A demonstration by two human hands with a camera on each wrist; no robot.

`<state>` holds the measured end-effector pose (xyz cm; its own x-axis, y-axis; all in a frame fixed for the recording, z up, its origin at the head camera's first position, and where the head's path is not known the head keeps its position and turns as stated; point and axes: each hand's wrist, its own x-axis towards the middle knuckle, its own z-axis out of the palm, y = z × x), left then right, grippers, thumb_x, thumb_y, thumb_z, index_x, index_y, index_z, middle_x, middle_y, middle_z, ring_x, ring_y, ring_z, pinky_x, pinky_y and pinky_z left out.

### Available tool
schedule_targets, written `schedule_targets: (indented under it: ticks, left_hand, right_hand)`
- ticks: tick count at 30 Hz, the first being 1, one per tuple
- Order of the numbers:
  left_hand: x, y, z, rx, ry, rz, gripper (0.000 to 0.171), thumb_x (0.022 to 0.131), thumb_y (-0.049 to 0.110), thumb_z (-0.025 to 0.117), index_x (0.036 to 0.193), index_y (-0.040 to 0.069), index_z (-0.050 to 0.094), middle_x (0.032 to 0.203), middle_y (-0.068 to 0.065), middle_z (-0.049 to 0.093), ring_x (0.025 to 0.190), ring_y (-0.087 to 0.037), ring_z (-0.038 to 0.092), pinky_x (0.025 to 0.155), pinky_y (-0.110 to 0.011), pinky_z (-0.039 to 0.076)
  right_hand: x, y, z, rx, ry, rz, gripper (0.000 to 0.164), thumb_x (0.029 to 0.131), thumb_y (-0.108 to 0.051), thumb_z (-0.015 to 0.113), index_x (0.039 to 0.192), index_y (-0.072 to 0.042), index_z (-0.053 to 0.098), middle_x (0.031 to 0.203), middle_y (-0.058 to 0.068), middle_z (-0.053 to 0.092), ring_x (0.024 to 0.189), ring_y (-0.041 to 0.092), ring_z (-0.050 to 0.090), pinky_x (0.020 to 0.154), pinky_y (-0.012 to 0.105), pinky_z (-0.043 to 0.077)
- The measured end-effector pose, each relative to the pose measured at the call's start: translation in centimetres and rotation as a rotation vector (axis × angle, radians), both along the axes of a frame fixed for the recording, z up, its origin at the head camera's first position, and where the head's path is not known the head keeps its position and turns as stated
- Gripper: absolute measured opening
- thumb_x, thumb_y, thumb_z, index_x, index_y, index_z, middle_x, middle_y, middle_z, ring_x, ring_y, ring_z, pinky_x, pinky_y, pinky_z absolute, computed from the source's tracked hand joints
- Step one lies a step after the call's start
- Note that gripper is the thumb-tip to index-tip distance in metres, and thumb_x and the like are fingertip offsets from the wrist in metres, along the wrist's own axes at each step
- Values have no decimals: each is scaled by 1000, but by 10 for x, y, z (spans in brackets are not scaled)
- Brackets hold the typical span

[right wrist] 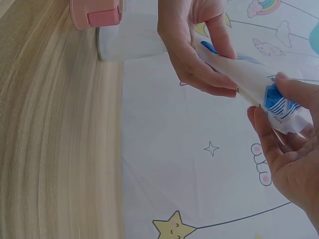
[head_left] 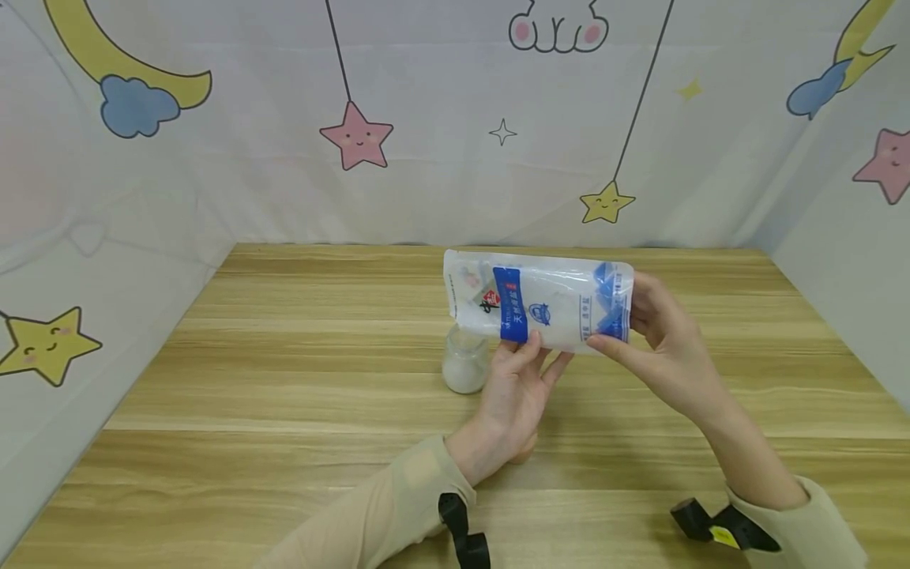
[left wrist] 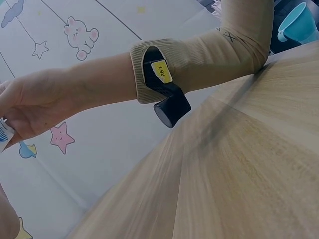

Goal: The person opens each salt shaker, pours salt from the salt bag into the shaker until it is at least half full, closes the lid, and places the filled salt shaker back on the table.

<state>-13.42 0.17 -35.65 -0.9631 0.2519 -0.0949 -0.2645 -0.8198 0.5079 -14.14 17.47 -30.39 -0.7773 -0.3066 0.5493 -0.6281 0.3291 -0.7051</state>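
Both hands hold a white and blue salt bag (head_left: 562,304), lying nearly level on its side above the table. My left hand (head_left: 515,387) pinches its lower edge from beneath, thumb on the printed front. At the bag's right end, my right hand (head_left: 664,340) grips it with the thumb in front and fingers behind. The bag's left end overlaps the top of a small glass jar (head_left: 465,367) with white contents, upright on the table. In the right wrist view, both hands hold the bag between thumbs and fingers. The left wrist view shows only a corner of the bag (left wrist: 5,134).
A pink object with a tab (right wrist: 97,12) stands by the glass in the right wrist view. The wooden table (head_left: 284,395) meets a cartoon-printed curtain (head_left: 426,197) at its back and sides. A teal bucket (left wrist: 299,25) shows beyond the table edge.
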Motion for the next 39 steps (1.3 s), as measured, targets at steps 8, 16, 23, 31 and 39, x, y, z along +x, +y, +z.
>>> schedule_targets:
  ticks: [8,16,23,31,39]
  left_hand:
    - [0,0,0,-12,16,1,42,99,15,48,140,21,38,139,1,52,123,-12,54,112,-38,42]
    - [0,1,-1,-8,22,5,42,99,13,47,139,20,40,135,2,55,118,-11,56,112,-39,41]
    - [0,1,-3,-4,23,3,42,99,13,47,140,20,39,135,1,55,117,-10,57,112,-38,42]
    - [-1,1,-3,-18,14,-1,42,99,15,49,139,20,39,136,2,55,119,-11,56,112,-38,42]
    - [-1,1,-2,-25,17,-6,42,99,15,49,140,21,39,139,2,53,122,-12,55,112,-39,41]
  right_hand:
    - [0,0,-1,-19,-20,-11,72,76,16,69,139,-3,41,120,-10,59,99,3,61,85,11,53]
    - [-1,1,-1,-15,-37,-20,72,76,15,70,140,-4,41,120,-12,59,99,3,61,84,11,52]
    - [-1,1,-2,-9,-39,-25,72,76,14,70,139,-4,41,120,-12,59,99,3,61,85,11,53]
    - [-1,1,-2,-14,-28,-16,72,77,15,70,140,-4,41,120,-11,59,99,3,61,85,11,53]
    - [-1,1,-3,-2,6,-13,72,75,17,70,138,-2,41,120,-12,59,100,2,61,86,11,53]
